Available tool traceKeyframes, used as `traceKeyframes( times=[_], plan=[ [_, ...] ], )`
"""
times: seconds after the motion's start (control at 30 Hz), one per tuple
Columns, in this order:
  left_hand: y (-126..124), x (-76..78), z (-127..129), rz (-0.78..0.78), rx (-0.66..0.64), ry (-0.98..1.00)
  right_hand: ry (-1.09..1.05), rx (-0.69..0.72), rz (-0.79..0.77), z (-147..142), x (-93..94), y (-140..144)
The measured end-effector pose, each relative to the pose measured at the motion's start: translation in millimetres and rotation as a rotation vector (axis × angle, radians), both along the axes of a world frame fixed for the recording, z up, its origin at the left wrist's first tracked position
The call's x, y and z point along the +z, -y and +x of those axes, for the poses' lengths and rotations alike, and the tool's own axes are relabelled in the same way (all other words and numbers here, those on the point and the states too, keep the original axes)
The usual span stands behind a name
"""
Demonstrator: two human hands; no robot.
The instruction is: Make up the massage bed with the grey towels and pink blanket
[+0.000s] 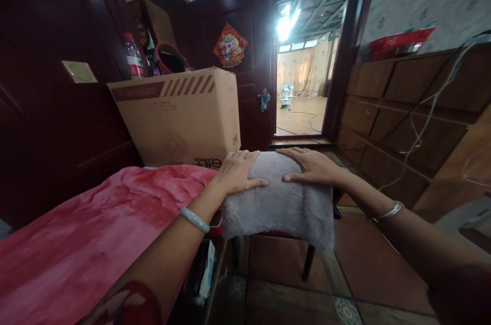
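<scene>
Both hands [274,171] flat atop grey towel [280,202]

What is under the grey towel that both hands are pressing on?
The grey towel drapes over a stool: a red seat edge and a dark leg show below it. The left hand and right hand lie flat on top. The seat's top is covered.

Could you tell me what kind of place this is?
Probably a bedroom in a home: a red blanket on a bed, a cardboard box beside it, and a dark wooden door open to another room.
</scene>
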State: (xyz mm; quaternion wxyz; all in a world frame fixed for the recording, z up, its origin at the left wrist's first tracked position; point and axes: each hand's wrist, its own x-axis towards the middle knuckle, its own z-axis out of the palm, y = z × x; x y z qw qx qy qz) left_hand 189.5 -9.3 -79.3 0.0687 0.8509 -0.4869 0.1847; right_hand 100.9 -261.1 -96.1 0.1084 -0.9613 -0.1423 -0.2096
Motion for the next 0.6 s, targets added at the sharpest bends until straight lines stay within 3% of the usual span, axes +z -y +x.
traceKeyframes(
  times=[0.27, 0.6],
  plan=[
    [5.7, 8.9, 17.4, 0.041, -0.058, -0.087, -0.043, -0.120, -0.057, 1.1, 2.7, 7.4],
    [-2.6, 7.6, 12.9, 0.038, -0.057, -0.071, -0.095, -0.074, -0.031, 4.4, 7.2, 10.6]
  ],
)
